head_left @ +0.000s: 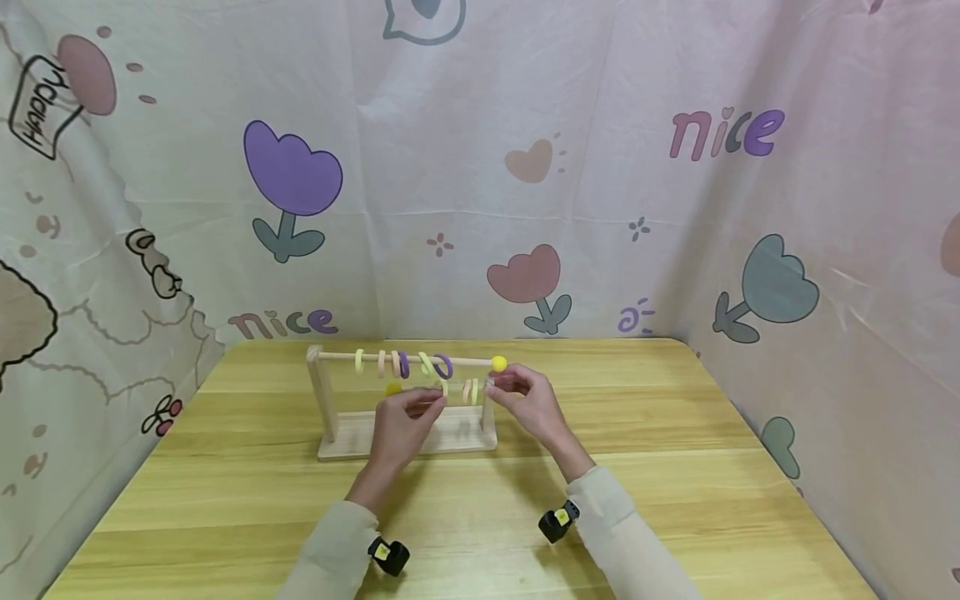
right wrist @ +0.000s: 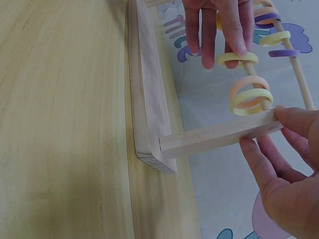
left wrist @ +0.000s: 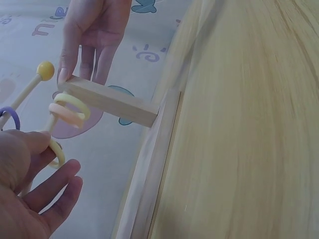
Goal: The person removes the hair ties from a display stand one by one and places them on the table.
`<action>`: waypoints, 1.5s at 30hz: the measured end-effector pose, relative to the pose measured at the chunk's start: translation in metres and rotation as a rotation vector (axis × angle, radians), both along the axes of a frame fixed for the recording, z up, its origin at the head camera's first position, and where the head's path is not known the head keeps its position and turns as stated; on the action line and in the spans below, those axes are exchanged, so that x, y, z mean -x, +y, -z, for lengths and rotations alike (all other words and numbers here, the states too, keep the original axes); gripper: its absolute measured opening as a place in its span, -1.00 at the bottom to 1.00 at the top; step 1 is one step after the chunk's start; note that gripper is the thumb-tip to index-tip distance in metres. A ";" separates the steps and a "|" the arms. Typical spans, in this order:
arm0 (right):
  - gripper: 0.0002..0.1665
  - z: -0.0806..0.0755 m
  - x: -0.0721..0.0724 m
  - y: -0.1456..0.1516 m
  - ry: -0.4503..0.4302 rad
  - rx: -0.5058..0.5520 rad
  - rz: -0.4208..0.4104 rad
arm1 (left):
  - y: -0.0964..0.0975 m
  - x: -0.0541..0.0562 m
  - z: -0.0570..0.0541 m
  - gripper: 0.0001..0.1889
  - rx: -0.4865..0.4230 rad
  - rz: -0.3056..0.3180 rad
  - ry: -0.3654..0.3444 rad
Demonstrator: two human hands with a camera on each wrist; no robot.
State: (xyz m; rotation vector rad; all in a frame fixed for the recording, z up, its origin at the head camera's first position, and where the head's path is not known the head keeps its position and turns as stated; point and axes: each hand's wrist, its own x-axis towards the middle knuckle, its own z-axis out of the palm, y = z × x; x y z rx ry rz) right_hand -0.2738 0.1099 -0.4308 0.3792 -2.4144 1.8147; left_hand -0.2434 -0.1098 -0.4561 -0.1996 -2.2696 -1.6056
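A wooden stand with a flat base carries two rods. My left hand pinches a pale yellow ring between thumb and finger, around the rod fixed to the right post. Between this ring and the post, a peach ring and another yellow ring hang on the same rod. My right hand grips the top of the right post, thumb on one side and fingers on the other. The other rod, from the left post, bears several yellow, peach and purple rings.
A yellow ball caps the left post's rod near my right hand; another yellow ball shows behind my left hand. The stand is on a wooden table, with a printed curtain behind and at the sides.
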 end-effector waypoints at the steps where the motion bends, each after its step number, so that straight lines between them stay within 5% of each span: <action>1: -0.77 0.000 0.000 0.000 -0.001 -0.005 0.002 | -0.001 0.000 0.000 -0.85 -0.001 -0.004 -0.002; 27: -0.77 -0.001 0.000 0.001 0.001 -0.015 0.012 | -0.018 -0.005 -0.004 -0.86 -0.002 0.000 -0.008; 45: -0.78 -0.002 -0.002 0.000 -0.002 -0.006 -0.011 | -0.029 -0.012 -0.007 -0.85 0.006 -0.054 -0.043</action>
